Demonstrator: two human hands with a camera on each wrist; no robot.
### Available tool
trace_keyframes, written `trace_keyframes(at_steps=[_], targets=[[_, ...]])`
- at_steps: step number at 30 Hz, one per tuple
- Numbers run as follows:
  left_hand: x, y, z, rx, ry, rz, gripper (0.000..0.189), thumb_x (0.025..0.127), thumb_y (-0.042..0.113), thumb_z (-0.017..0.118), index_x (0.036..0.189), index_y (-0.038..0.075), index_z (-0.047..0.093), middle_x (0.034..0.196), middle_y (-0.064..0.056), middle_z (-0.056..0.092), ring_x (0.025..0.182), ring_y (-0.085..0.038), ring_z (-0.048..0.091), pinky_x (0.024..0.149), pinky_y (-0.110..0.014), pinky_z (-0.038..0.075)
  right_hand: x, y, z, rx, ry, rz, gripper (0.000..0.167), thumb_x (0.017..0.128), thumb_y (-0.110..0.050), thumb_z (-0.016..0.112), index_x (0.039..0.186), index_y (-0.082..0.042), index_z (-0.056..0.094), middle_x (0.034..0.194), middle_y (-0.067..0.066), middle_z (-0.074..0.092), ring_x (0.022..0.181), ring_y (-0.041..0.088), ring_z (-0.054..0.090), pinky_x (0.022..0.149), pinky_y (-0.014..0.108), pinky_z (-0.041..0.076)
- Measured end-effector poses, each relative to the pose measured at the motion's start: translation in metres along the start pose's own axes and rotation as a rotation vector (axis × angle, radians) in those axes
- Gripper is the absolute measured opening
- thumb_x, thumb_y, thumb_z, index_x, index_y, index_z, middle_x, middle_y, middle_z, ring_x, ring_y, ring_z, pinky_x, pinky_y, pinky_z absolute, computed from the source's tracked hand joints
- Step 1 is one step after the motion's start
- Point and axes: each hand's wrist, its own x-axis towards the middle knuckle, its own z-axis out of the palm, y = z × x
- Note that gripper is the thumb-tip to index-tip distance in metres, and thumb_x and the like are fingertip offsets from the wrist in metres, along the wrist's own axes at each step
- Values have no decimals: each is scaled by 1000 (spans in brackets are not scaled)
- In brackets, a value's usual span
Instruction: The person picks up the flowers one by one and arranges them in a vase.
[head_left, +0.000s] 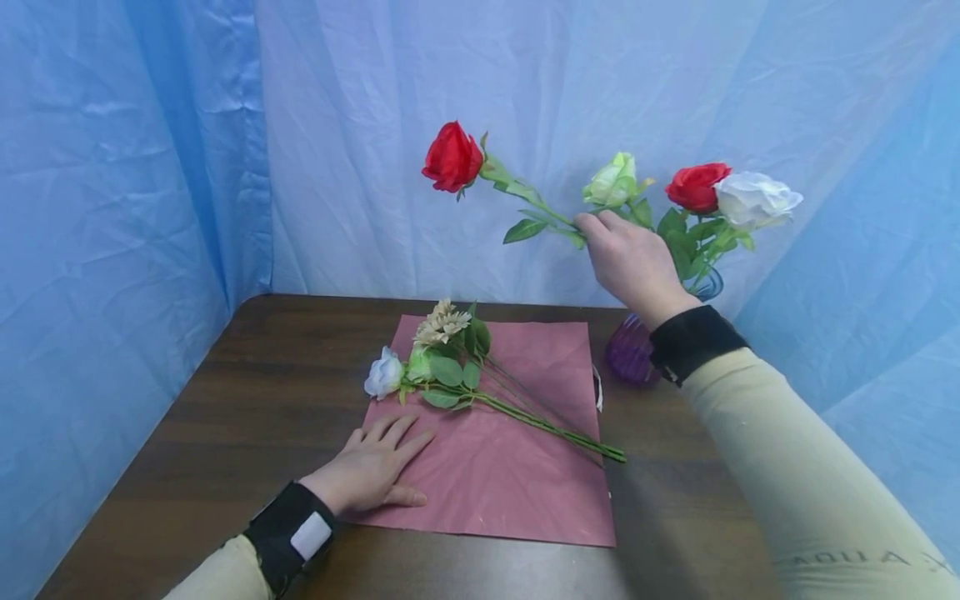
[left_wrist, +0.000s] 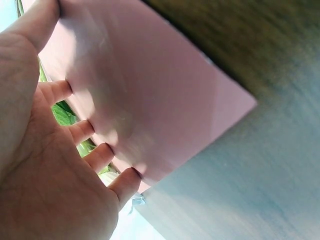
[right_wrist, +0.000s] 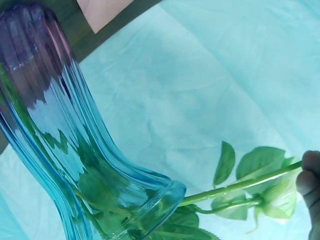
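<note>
My right hand [head_left: 630, 260] pinches the stem [right_wrist: 245, 182] of a red rose [head_left: 453, 158], which leans far to the left. In the right wrist view, that stem runs into the mouth of a blue and purple glass vase [right_wrist: 90, 130]. A pale green rose [head_left: 613, 180], another red rose [head_left: 697, 187] and a white rose [head_left: 756, 200] also rise there. My left hand [head_left: 371, 468] rests on a pink sheet [head_left: 517, 504], fingers spread. On the sheet lie a bluish-white rose [head_left: 384, 373], a pale green flower [head_left: 420, 365] and beige blossoms [head_left: 442, 323].
The lying flowers' stems [head_left: 555, 431] reach past the sheet's right edge onto the dark wooden table [head_left: 247, 417]. A small white strip [head_left: 598, 388] shows by that edge. Light blue curtains [head_left: 352, 167] surround the back and sides.
</note>
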Motion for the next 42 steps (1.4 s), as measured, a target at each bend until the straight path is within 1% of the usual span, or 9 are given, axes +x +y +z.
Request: trace_keyframes(at_steps=[6, 15, 20, 23, 27, 30, 34, 39, 42], targets=[[0, 2, -2, 2, 3, 2, 91, 87, 73, 61, 160, 26, 34, 169, -11, 20, 153, -40, 18, 111, -66, 30, 1, 3, -2, 15, 14, 29, 21, 98, 2, 55, 116, -2, 65, 92, 18, 67, 68, 37, 63, 53, 51, 49], [0, 1, 1, -4, 8, 8, 91, 87, 74, 60, 161, 27, 34, 169, -11, 21, 153, -39, 18, 111, -66, 31, 4, 11, -6, 47, -73, 142, 26, 96, 2, 59, 121, -4, 63, 105, 18, 69, 82, 40, 68, 63, 55, 53], [2, 0, 4, 2, 9, 4, 91, 88, 75, 59, 161, 27, 34, 169, -11, 20, 153, -39, 19, 111, -65, 31, 5, 14, -7, 57, -93, 186, 24, 97, 1, 59, 120, -6, 63, 109, 19, 69, 87, 40, 68, 67, 57, 53], [2, -1, 5, 0, 7, 2, 91, 88, 75, 59, 161, 27, 34, 169, -11, 20, 153, -39, 19, 111, -65, 31, 3, 17, -7, 52, -92, 228, 20, 99, -2, 57, 118, -6, 62, 105, 20, 69, 86, 42, 67, 67, 57, 52], [1, 0, 4, 2, 12, 5, 91, 88, 75, 59, 160, 26, 34, 169, -12, 20, 152, -40, 20, 110, -64, 32, -1, 21, -8, 41, -82, 264, 16, 101, -5, 57, 116, -6, 61, 95, 20, 67, 78, 44, 64, 63, 59, 50], [0, 0, 3, 0, 15, 7, 91, 88, 75, 59, 160, 26, 34, 169, -12, 20, 152, -40, 20, 110, -64, 32, -2, 22, -9, 29, -103, 302, 15, 102, -7, 56, 117, -8, 61, 94, 20, 67, 75, 47, 63, 61, 61, 49], [0, 0, 3, 0, 12, 6, 92, 87, 75, 58, 161, 27, 34, 169, -12, 20, 152, -40, 19, 110, -64, 32, -3, 23, -9, 7, -126, 339, 13, 103, -10, 55, 115, -9, 60, 93, 19, 67, 77, 46, 64, 61, 61, 49], [0, 1, 2, -3, 11, 5, 92, 87, 75, 58, 161, 26, 33, 169, -11, 20, 152, -39, 19, 110, -63, 32, -6, 25, -8, -6, -89, 331, 13, 104, -13, 55, 112, -6, 62, 87, 20, 65, 81, 45, 64, 62, 61, 50], [0, 0, 2, -7, 11, 3, 92, 87, 75, 59, 161, 26, 33, 169, -11, 20, 153, -39, 18, 111, -63, 31, -7, 26, -9, -4, -93, 341, 15, 104, -13, 56, 113, -5, 63, 88, 21, 65, 83, 45, 64, 64, 61, 50]])
